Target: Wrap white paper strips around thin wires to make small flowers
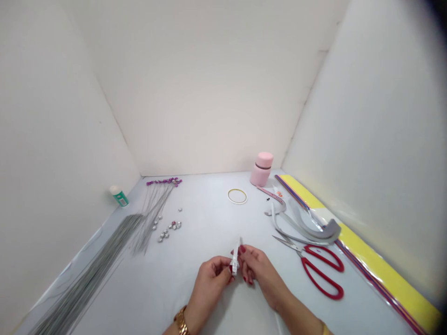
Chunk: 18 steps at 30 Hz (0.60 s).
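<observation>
Near the front centre of the table, my left hand [212, 279] pinches the lower end of a folded silvery-white paper strip [235, 258]. My right hand [259, 271] is at the strip's other side, thumb and forefinger closed on its upper part. The strip stands up between the two hands, with a small folded knot at its lower end. Small silver folded pieces [174, 225] lie to the left. Further right are scissors with red handles [323, 270], their blades slightly apart, and loose grey-white strips [303, 223].
Long grey wires [94, 265] run along the left side, some with purple tips [164, 181]. A green glue bottle [120, 197] leans at the left wall. A tape ring [237, 196] and pink flask [261, 169] stand behind; yellow sheets [377, 260] line the right.
</observation>
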Motion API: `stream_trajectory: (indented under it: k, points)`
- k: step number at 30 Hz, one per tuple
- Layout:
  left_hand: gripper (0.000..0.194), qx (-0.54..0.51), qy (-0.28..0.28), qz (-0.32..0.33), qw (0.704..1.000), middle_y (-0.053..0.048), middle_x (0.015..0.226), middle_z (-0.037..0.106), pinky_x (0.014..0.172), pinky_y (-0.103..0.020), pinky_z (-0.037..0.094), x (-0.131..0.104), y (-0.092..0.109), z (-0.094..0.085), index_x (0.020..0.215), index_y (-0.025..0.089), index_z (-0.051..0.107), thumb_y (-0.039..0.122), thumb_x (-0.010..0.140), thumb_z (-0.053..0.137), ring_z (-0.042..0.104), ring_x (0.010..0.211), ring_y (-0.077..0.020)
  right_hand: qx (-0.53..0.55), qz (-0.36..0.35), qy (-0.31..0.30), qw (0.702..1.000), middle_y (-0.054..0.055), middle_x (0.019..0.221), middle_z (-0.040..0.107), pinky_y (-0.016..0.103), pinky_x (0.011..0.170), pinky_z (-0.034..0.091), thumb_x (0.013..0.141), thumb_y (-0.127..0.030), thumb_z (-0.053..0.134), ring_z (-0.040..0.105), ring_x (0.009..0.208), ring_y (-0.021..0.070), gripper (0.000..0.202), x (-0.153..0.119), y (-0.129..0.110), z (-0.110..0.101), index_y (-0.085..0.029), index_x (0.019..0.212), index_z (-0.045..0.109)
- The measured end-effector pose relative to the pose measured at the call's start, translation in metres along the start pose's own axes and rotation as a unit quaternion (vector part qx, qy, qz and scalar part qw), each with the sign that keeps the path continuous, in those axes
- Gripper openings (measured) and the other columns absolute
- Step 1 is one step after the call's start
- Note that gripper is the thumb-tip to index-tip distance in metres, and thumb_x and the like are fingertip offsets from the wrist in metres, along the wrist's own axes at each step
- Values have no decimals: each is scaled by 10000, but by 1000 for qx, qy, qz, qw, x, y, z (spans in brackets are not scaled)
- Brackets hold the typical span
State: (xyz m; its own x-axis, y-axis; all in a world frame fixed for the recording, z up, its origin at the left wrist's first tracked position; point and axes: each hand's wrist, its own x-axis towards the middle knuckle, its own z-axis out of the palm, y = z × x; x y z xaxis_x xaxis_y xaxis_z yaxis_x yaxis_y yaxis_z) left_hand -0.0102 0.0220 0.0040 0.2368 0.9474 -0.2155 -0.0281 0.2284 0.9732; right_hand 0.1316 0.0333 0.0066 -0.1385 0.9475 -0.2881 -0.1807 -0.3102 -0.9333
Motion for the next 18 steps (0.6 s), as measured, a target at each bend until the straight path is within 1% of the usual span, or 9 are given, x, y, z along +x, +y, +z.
stream_trajectory:
  k: [1, 3, 5, 8, 11, 15, 18]
  points:
    - [118, -1, 0, 6, 1000, -19, 592, 605, 532, -206, 378, 0, 0, 0, 744, 119, 618, 194, 706, 535, 516, 545, -124, -27, 1, -15, 1000, -57, 434, 452, 170, 356, 209, 749, -456, 542, 346, 342, 50, 316, -2, 1, 3, -146, 692, 546]
    - [117, 17, -3, 19, 1000, -23, 624, 612, 555, -210, 387, -2, -1, -1, 777, 127, 597, 202, 724, 524, 529, 587, -134, -52, -10, -15, 998, -62, 437, 449, 167, 374, 214, 737, -411, 578, 340, 365, 45, 281, -3, 3, 6, -143, 661, 543]
    - [113, 67, -5, 28, 997, -20, 646, 611, 564, -211, 388, -4, -2, -1, 770, 137, 588, 196, 739, 497, 528, 609, -137, -50, -30, 2, 998, -56, 468, 463, 169, 401, 246, 738, -383, 585, 362, 404, 50, 259, -4, 3, 7, -142, 656, 543]
    - [127, 131, -10, 30, 991, -4, 630, 591, 556, -208, 375, -6, -2, -2, 706, 143, 590, 177, 741, 472, 507, 599, -131, -46, -72, 30, 996, -54, 491, 467, 176, 439, 286, 753, -349, 579, 379, 446, 59, 226, -3, 3, 5, -144, 666, 538]
    - [143, 140, -30, 28, 989, 8, 609, 580, 567, -208, 380, -6, -2, -1, 691, 148, 592, 177, 745, 463, 507, 595, -129, -34, -88, 39, 995, -44, 514, 498, 181, 452, 305, 784, -342, 543, 391, 456, 66, 204, -4, 3, 6, -154, 705, 520]
    - [204, 145, -62, 24, 987, 6, 614, 586, 578, -206, 399, -7, -3, 1, 720, 151, 576, 232, 801, 407, 522, 587, -124, -37, -104, 64, 992, -34, 528, 526, 184, 446, 317, 808, -363, 504, 397, 447, 70, 211, -5, 2, 9, -167, 732, 491]
    - [275, 155, -67, 28, 985, 7, 591, 569, 565, -203, 387, -10, -2, 3, 676, 154, 551, 285, 836, 370, 508, 564, -121, -43, -110, 89, 989, -35, 527, 525, 181, 445, 329, 803, -377, 507, 407, 444, 70, 225, -5, 2, 10, -170, 721, 478]
